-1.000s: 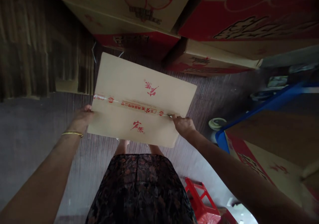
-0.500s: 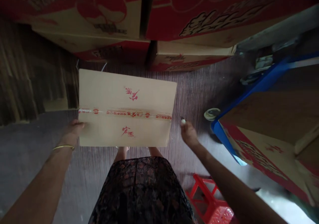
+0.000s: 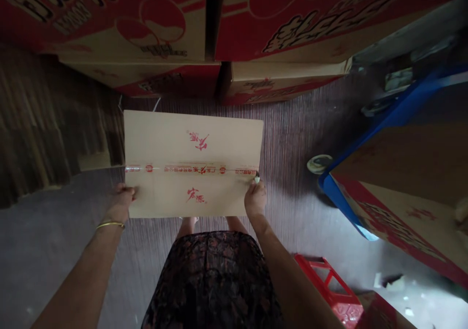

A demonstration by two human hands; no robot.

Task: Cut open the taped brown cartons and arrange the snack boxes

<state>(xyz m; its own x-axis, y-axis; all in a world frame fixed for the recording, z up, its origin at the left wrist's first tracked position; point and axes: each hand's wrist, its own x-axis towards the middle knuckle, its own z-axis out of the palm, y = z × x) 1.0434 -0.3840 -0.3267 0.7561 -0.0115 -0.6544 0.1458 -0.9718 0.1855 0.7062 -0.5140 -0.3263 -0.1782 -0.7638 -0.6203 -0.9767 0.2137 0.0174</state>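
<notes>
A tan carton (image 3: pixel 193 163), seam taped shut with red-printed tape, apparently held level above the floor.

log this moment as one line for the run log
left hand: grips left edge of cardboard box | right hand: at right edge by tape seam | red stool lower right
</notes>
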